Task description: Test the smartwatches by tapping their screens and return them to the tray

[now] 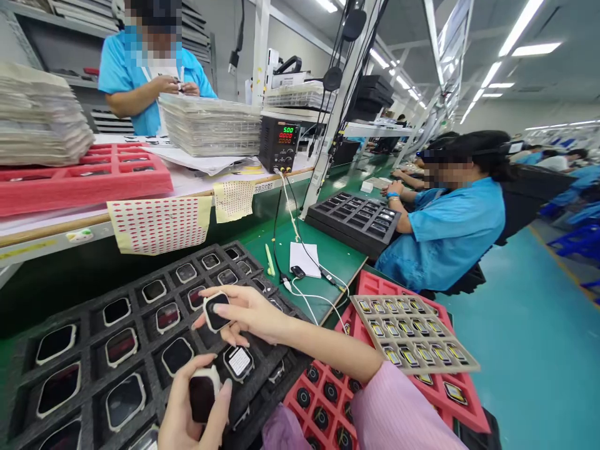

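Note:
Between the thumb and fingers of my right hand (250, 312) is a smartwatch case (216, 311) with a dark screen and a pale frame. It is raised over the black foam tray (154, 334). My left hand (194, 406), lower and nearer to me, grips a second smartwatch case (202, 395) by its edges, dark screen showing. Rows of similar watch cases sit in the tray's compartments around both hands. One watch case (239, 362) just below my right hand bears a white label with print too small to read.
Red foam trays (370, 281) and a beige tray (415, 331) of small parts lie at the right. A power supply (280, 144), cables and a white pad (304, 258) are beyond. One co-worker (445, 212) sits right; another (150, 75) stands across the bench.

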Tool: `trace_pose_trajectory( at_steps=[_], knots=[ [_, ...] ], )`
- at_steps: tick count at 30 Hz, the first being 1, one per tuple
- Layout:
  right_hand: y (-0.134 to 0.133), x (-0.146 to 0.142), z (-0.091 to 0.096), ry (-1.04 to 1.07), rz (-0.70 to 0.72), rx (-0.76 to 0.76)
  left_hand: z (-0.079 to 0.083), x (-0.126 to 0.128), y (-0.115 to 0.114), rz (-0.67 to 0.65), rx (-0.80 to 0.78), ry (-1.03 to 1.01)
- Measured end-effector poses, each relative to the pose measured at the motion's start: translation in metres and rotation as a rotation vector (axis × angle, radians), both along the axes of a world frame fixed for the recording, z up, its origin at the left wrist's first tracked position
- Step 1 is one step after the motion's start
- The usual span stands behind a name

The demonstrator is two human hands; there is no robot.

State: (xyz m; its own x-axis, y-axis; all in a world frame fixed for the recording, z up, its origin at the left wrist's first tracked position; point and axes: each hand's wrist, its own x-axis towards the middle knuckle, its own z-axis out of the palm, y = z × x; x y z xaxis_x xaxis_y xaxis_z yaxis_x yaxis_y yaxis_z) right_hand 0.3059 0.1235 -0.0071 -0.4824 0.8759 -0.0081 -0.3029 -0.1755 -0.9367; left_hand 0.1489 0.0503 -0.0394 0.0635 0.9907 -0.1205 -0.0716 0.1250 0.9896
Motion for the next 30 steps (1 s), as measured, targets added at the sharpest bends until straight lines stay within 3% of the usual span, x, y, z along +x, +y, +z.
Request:
trace_pose_trajectory(
  at_steps=[4,30],
  knots=[
    [-0.0005,0.0067,-0.0032,0.131,0.035,-0.082,-0.0022,0.0022,0.0056,-0.009,-0.006,-0.038],
    [-0.0018,0.0052,-0.0094,0.099,0.097,-0.084,-0.0007,-0.0021,0.0042,-0.022,0.069,0.017]
  ],
)
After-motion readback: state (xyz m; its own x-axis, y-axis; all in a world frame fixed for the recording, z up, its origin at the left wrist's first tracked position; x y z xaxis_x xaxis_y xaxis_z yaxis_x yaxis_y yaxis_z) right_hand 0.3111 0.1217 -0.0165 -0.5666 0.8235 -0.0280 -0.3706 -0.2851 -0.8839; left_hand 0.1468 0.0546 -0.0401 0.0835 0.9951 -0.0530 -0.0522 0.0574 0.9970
